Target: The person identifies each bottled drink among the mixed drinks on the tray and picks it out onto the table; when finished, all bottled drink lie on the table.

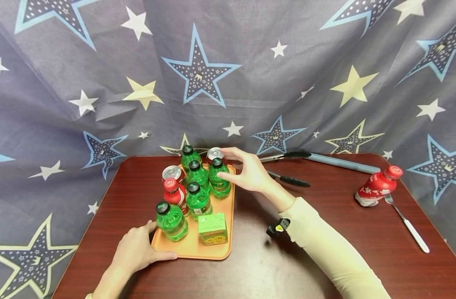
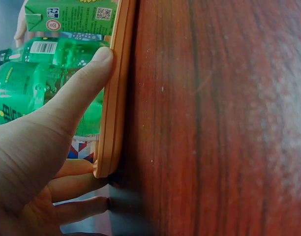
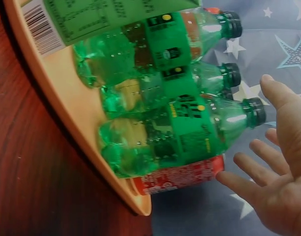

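An orange tray [image 1: 192, 249] bears several green soda bottles [image 1: 171, 222], a red-capped bottle [image 1: 174, 195], two cans [image 1: 215, 153] and a green carton [image 1: 212, 229]. My left hand [image 1: 135, 248] holds the tray's near left corner. In the left wrist view its thumb [image 2: 84, 88] lies on the rim, the other fingers around the corner. At the tray's far right, my right hand [image 1: 250, 169] spreads its fingers beside a green bottle [image 1: 219, 182] and the back can. The right wrist view shows that open hand [image 3: 288, 172] with its fingertips by the red can [image 3: 182, 176].
To the right, a red bottle [image 1: 377, 187] leans beside a white-handled fork [image 1: 411, 226]. Black-handled utensils [image 1: 289, 180] and a grey-blue strip [image 1: 344, 162] lie along the back of the table [image 1: 288, 257]. A star-patterned curtain [image 1: 250, 83] hangs behind.
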Action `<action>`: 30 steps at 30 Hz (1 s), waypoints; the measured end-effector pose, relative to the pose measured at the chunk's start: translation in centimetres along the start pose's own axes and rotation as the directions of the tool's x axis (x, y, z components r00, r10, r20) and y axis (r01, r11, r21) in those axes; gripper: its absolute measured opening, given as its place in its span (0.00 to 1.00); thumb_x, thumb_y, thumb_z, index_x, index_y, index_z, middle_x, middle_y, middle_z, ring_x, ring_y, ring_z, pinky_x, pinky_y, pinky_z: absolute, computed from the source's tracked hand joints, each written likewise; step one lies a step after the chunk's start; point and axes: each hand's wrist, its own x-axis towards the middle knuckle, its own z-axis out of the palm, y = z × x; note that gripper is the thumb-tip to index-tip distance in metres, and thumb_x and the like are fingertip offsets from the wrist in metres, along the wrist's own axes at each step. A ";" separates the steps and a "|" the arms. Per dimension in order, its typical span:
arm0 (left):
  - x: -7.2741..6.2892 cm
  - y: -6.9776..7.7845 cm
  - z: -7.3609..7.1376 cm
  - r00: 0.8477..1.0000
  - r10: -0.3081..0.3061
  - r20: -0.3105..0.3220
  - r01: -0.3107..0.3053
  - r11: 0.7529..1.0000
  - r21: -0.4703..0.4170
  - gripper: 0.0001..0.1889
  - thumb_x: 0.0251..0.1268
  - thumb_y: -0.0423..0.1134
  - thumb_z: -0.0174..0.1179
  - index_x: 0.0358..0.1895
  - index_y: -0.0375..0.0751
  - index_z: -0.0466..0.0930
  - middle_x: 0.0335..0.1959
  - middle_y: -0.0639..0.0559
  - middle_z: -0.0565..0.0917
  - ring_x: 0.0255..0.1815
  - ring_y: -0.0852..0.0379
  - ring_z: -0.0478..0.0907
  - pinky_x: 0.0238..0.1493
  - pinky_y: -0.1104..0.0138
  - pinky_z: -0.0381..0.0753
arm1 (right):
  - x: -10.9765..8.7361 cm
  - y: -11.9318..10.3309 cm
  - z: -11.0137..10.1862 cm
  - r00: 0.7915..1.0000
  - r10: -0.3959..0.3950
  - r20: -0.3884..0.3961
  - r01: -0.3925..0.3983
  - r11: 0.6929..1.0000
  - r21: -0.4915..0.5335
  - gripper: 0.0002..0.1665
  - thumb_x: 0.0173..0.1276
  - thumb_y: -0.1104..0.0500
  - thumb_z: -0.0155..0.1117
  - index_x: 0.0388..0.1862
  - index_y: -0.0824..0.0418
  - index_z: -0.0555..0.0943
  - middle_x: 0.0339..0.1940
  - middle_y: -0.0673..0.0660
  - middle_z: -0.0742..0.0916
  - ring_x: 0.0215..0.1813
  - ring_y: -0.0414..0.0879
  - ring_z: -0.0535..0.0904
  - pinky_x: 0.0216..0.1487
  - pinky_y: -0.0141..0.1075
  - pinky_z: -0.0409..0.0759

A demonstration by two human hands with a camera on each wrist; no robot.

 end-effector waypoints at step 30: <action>-0.1 0.0 0.2 1.000 0.003 -0.003 -0.003 1.000 0.003 0.63 0.22 0.83 0.78 0.65 0.41 0.85 0.59 0.28 0.87 0.51 0.30 0.88 0.45 0.37 0.85 | -2.0 1.3 3.5 0.999 0.024 0.042 -0.017 0.987 -0.160 0.40 0.57 0.50 0.87 0.66 0.57 0.81 0.57 0.54 0.89 0.59 0.49 0.87 0.64 0.48 0.85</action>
